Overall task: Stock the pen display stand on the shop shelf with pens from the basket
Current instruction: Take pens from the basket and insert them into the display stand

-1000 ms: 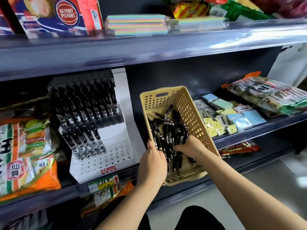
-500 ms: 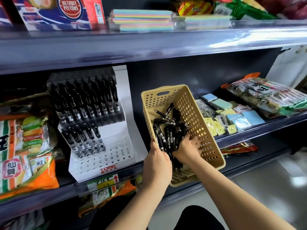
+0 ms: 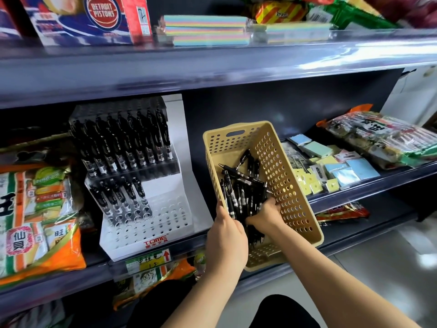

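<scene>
Black pens fill the display stand's top tier and part of the second. My left hand grips the basket; my right hand clutches loose pens inside.

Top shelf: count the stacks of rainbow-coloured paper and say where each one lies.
2. The left stack lies just right of the Detroit Pistons box; the right stack lies further right, in front of a striped packet. More may sit hidden behind them.

We saw a Detroit Pistons box and pastel paper stacks up top, orange snack bags at far left, sticky-note pads and a long snack pack at right.
</scene>
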The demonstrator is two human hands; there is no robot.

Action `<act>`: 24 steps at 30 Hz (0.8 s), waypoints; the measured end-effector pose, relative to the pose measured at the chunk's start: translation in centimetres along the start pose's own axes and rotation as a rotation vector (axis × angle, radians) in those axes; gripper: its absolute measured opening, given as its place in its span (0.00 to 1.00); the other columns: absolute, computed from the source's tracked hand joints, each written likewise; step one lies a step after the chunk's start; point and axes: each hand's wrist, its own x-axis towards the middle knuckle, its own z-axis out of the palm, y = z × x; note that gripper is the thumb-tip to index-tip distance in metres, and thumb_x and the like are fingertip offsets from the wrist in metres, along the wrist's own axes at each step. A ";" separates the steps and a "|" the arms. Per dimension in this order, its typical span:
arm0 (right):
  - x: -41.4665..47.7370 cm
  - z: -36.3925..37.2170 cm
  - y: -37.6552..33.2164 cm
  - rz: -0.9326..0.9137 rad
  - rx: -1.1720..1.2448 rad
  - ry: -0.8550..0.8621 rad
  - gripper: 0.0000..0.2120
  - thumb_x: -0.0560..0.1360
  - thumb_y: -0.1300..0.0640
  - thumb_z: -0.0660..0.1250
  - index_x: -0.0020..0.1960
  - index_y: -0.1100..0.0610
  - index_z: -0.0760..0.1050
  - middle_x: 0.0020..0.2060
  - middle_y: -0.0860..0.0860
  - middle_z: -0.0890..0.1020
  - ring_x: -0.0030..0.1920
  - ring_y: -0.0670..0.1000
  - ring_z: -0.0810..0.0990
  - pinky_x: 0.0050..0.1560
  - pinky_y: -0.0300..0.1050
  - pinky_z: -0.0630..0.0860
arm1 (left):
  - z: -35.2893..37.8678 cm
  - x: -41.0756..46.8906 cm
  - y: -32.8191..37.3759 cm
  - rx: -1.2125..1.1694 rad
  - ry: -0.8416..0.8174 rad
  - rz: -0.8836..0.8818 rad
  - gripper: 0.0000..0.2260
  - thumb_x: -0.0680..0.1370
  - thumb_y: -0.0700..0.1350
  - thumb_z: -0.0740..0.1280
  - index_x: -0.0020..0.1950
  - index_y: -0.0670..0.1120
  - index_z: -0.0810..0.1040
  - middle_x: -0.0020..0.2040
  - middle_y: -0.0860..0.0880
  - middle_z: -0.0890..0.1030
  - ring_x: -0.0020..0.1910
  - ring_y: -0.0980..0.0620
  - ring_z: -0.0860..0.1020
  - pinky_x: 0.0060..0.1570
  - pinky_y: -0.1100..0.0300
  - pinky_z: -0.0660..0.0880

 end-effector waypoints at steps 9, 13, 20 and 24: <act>-1.1 -1.1 -1.0 0.125 0.586 -0.246 0.06 0.70 0.69 0.63 0.43 0.63 0.68 0.38 0.59 0.77 0.35 0.56 0.79 0.34 0.48 0.79 | -0.7 0.5 0.6 0.014 -0.056 -0.059 0.19 0.82 0.43 0.52 0.72 0.40 0.57 0.47 0.44 0.80 0.40 0.48 0.79 0.32 0.60 0.74; -1.2 -2.7 -1.3 0.122 0.599 -0.269 0.07 0.72 0.68 0.63 0.49 0.68 0.73 0.40 0.62 0.79 0.33 0.54 0.80 0.34 0.48 0.79 | -1.0 1.1 1.0 0.024 -0.065 -0.087 0.18 0.82 0.43 0.51 0.71 0.41 0.59 0.44 0.45 0.79 0.38 0.49 0.78 0.32 0.58 0.76; -2.6 -6.1 -3.0 -0.045 0.841 -0.305 0.02 0.77 0.63 0.63 0.46 0.61 0.71 0.32 0.54 0.76 0.29 0.49 0.72 0.30 0.42 0.72 | -2.0 3.4 1.6 -0.011 -0.117 -0.163 0.14 0.81 0.42 0.52 0.64 0.39 0.65 0.35 0.50 0.70 0.32 0.53 0.71 0.25 0.61 0.65; -3.4 -6.9 -4.4 -0.290 0.882 -0.148 0.04 0.78 0.61 0.61 0.44 0.57 0.68 0.32 0.52 0.75 0.30 0.48 0.72 0.33 0.43 0.71 | -2.9 4.5 2.1 -0.036 -0.177 -0.201 0.14 0.82 0.43 0.53 0.64 0.39 0.67 0.47 0.46 0.75 0.36 0.52 0.71 0.27 0.63 0.62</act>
